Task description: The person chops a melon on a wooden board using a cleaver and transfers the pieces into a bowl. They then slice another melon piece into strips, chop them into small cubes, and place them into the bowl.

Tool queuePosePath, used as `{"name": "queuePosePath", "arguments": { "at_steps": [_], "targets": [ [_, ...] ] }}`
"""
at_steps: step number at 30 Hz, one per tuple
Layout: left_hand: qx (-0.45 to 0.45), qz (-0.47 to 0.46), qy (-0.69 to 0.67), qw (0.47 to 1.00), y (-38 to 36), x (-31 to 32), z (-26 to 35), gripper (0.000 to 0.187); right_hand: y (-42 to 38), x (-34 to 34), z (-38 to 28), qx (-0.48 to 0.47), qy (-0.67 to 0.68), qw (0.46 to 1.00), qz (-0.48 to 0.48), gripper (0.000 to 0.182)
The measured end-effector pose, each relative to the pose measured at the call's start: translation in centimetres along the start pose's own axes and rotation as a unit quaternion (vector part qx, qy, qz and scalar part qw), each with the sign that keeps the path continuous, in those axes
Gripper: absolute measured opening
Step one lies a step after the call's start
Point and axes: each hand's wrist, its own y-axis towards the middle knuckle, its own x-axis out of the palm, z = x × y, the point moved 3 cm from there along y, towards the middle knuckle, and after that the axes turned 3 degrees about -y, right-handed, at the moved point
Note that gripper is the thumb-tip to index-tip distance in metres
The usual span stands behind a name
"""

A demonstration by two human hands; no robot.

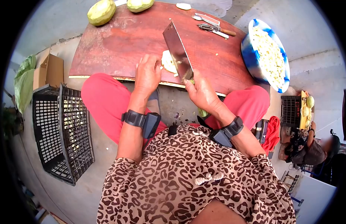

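No writing can be read anywhere. The right hand (201, 91) has its grip closed around the handle of a cleaver (177, 51), whose blade runs up and away across the reddish bench (120, 44). Just left of the blade, the left hand (147, 74) presses fingertips on a pale fruit piece (167, 61), near the bench's front edge.

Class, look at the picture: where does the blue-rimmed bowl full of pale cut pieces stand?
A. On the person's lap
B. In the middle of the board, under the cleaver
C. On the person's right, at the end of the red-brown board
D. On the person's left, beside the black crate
C: the bowl stands off the board's right end, beyond the right hand holding the cleaver.
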Motion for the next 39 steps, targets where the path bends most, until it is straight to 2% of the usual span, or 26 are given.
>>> {"name": "queuePosePath", "arguments": {
  "at_steps": [4,7,10,13,16,22,28,39],
  "targets": [
    [0.011,-0.013,0.042,0.999,-0.1,0.3,0.1,0.018,-0.3,-1.1,-1.2,0.034,-0.013,0.999,-0.014,0.023],
    [0.016,-0.015,0.051,0.998,-0.2,0.3,0.1,0.016,-0.6,-1.2,-1.5,0.012,-0.018,1.000,-0.020,0.024],
    [0.011,-0.016,0.055,0.998,-0.2,0.4,0.2,0.015,-0.7,-1.0,-2.2,0.040,-0.025,0.997,-0.060,0.026],
    [0.006,-0.009,0.060,0.998,-0.1,0.6,0.1,0.014,-0.6,-0.4,-1.7,-0.009,-0.056,0.997,-0.059,0.029],
    [-0.008,-0.005,0.068,0.998,0.1,0.8,0.1,0.012,-0.6,-0.4,-2.0,-0.003,-0.055,0.996,-0.064,0.028],
    [-0.047,0.008,0.067,0.997,0.6,1.1,0.1,0.010,-0.5,-1.2,-2.1,0.028,-0.063,0.996,-0.054,0.024],
    [-0.070,-0.001,0.099,0.993,0.6,1.5,0.0,0.009,-0.8,-1.6,-0.6,-0.015,-0.089,0.996,0.019,0.020],
    [-0.070,0.016,0.076,0.995,0.4,1.6,-0.9,0.004,-0.9,-1.8,-1.1,0.003,-0.076,0.997,0.010,0.020]
  ]
}}
